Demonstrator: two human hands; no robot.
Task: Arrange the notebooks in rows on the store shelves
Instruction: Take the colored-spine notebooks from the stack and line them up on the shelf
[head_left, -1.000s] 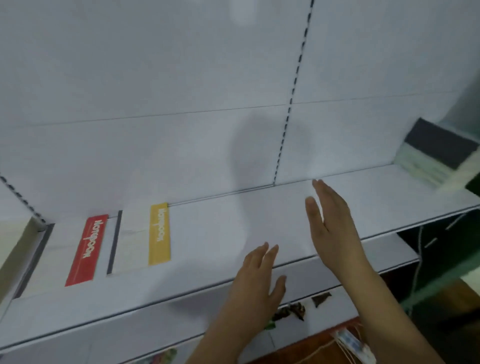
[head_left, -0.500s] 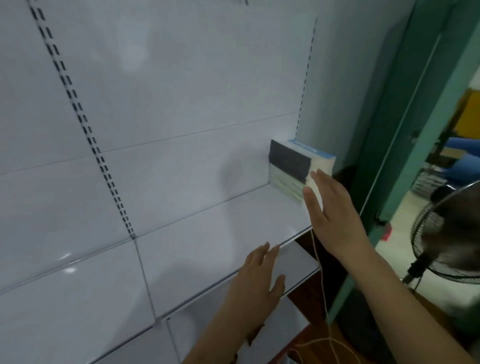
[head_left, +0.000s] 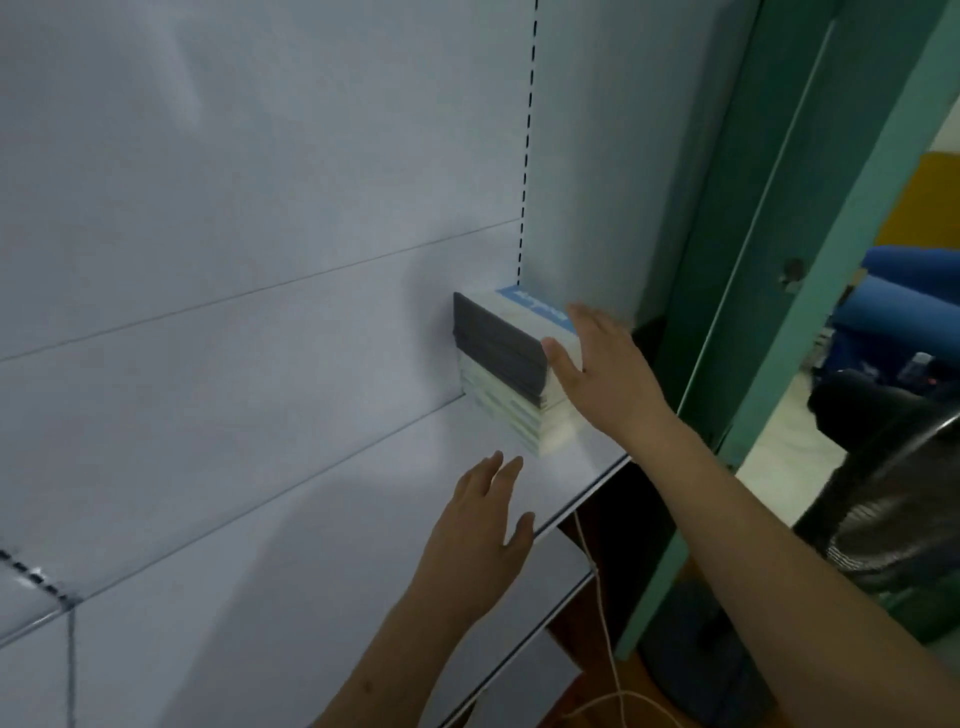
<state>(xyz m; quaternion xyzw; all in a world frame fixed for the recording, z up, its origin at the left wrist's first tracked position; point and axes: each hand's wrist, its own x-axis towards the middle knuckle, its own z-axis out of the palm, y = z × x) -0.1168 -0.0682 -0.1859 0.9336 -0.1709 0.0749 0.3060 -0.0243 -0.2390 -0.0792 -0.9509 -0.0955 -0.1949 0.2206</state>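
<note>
Across the lower frame runs the white shelf; at its right end, centre frame, sits the notebook stack. Flat-fingered, the right hand touches its side; the left hand hovers below, fingers straight.

Head view, close, angled down-right at shelf.

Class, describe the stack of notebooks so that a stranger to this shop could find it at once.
Start at the white shelf and follow it to its right end, next to the green door frame. The stack of notebooks stands in that back corner, under the right hand. It is the only item on the shelf, with a dark grey side and a blue-striped top.
</note>
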